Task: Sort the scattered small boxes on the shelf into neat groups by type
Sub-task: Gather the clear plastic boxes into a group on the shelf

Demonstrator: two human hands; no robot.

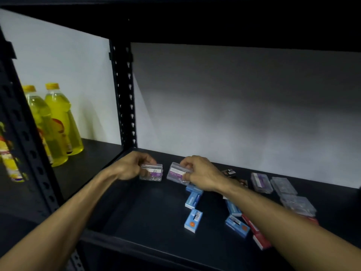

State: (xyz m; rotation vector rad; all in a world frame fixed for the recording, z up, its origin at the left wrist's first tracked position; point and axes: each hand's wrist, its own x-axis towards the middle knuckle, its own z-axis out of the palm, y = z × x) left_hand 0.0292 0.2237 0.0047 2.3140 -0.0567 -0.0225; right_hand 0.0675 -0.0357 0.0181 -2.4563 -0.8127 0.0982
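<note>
My left hand grips a clear plastic box with a purple label near the back left of the dark shelf. Beside it, my right hand grips a second clear purple-labelled box. The two boxes sit close together, a small gap between them. Several blue boxes lie scattered in the middle of the shelf. Red boxes lie partly under my right forearm. More clear boxes lie at the right. Small dark boxes sit behind my right wrist.
Yellow bottles stand in the neighbouring bay on the left, beyond a black perforated upright. A white wall backs the shelf. Another shelf board runs overhead. The shelf's front edge is near the bottom.
</note>
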